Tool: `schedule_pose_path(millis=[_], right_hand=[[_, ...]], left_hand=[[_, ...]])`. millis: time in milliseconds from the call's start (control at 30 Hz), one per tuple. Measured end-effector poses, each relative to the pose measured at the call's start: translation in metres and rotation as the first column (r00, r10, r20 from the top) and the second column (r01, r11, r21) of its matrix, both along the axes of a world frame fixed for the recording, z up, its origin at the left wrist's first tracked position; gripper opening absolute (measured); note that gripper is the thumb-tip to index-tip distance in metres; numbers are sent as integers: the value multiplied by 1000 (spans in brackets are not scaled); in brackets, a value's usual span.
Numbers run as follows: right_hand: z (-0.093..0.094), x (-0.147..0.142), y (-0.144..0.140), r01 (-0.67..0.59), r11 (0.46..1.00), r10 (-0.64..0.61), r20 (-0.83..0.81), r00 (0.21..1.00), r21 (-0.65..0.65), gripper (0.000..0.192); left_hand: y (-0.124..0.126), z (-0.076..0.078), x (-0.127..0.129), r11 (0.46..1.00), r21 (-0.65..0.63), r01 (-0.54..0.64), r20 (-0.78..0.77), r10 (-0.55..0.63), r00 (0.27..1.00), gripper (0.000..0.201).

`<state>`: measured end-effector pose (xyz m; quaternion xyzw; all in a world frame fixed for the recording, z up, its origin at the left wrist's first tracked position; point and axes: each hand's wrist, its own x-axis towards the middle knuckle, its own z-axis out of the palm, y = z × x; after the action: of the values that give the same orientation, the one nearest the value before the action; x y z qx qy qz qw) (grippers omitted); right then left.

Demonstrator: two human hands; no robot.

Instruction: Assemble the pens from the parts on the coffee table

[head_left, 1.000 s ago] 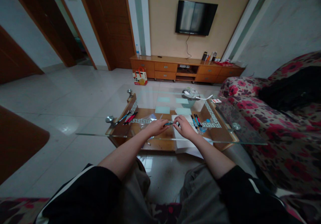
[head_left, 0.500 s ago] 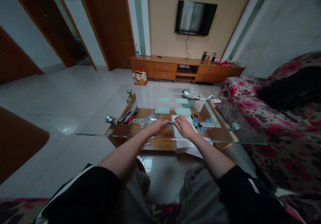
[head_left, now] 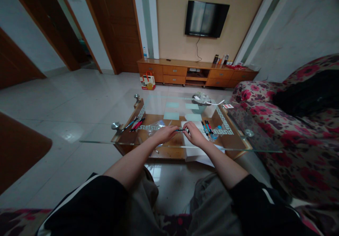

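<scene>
The hands, left (head_left: pixel 167 133) and right (head_left: pixel 195 134), met near the centre of the frame, knuckles up, each with its fingers drawn into a narrow pinch on one slim dark pen (head_left: pixel 181 130). The pen lay roughly level across the gap between the fingertips, over the near part of the glass-topped counter (head_left: pixel 100 141). Black and red pens (head_left: pixel 137 124) lay left of centre, with a blue pen (head_left: pixel 129 123) beside them; a second group of pens (head_left: pixel 207 127) lay right of centre, just beyond the right hand. Clear plastic wrapping (head_left: pixel 155 127) appeared beside the left hand, and a white box (head_left: pixel 194 153) below the right.

By its slender form, the pen was judged light and stiff, its barrel probably smooth and apt to roll between the fingers. A thumb-and-finger hold near each end would suit it, with little force, since a thin plastic part might crack or slip.

Both ends of the pen were covered by the fingers, and neither its tip nor any cap could be made out. The thumbs were only partly visible. Because the glass was transparent, whether the box stood on it or beneath it could not be told.
</scene>
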<state>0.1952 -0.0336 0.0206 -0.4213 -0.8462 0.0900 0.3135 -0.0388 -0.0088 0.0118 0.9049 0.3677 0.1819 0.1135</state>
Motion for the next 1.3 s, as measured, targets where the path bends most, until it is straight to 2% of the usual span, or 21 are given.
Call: schedule_pose_path(millis=[267, 467, 767, 900, 1067, 1300], right_hand=[[-4, 2, 4, 52, 999, -52, 71, 996, 8, 23], [-6, 1, 5, 25, 1000, -25, 14, 1000, 10, 7], [1, 2, 0, -6, 1000, 6, -12, 1000, 3, 12], [0, 2, 0, 20, 1000, -21, 11, 1000, 7, 18], [-5, 2, 4, 45, 999, -46, 28, 999, 11, 15], [-10, 2, 7, 23, 999, -27, -140, 990, -31, 8]], left_hand=[[-3, 4, 0, 1000, 15, 4, -15, -4, 1000, 26], [-2, 3, 0, 1000, 12, -1, -10, 1, 1000, 26], [0, 1, 0, 999, 41, 12, -15, -11, 1000, 27], [0, 1, 0, 999, 42, 8, -6, -8, 1000, 25], [1, -1, -1, 999, 42, 22, 6, -22, 1000, 25], [0, 1, -1, 999, 44, 9, -13, -8, 1000, 24]])
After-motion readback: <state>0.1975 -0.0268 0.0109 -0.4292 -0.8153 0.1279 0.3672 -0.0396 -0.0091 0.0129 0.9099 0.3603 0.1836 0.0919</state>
